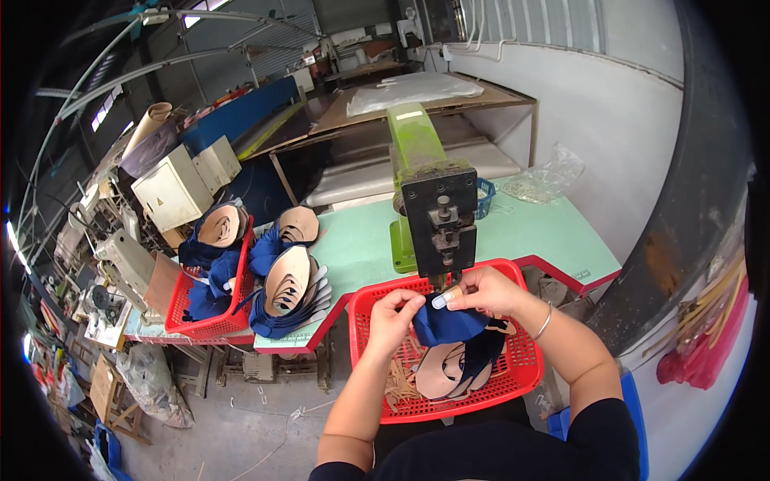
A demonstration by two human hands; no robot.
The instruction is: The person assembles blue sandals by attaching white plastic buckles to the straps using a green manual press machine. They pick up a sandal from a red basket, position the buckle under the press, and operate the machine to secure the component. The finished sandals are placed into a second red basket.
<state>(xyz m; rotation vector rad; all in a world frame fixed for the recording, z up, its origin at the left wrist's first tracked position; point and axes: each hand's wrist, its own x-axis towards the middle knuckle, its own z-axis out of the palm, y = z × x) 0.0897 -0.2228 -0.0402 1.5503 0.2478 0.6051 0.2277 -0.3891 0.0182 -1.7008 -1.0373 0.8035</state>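
Observation:
Both hands are at the head of a green press machine [417, 144], below its black front plate. My left hand [393, 317] pinches the upper left edge of a dark blue fabric piece [449, 322], perhaps a shoe upper. My right hand [488, 290] grips the same edge from the right, with a white and tan wrap around one digit. The fabric hangs over a red plastic basket [362, 353]. Inside lie tan-faced, sole-shaped pieces [439, 370] with dark blue fabric, and thin tan strips [399, 383] at the left. The machine's lower tip is partly hidden by my fingers.
A pale green table [353, 236] with a red edge spans behind the basket. On its left stand another red basket [210, 321] and stacked blue and tan pieces [289, 280]. A small blue basket [484, 197] and a clear plastic bag [545, 178] lie behind the press.

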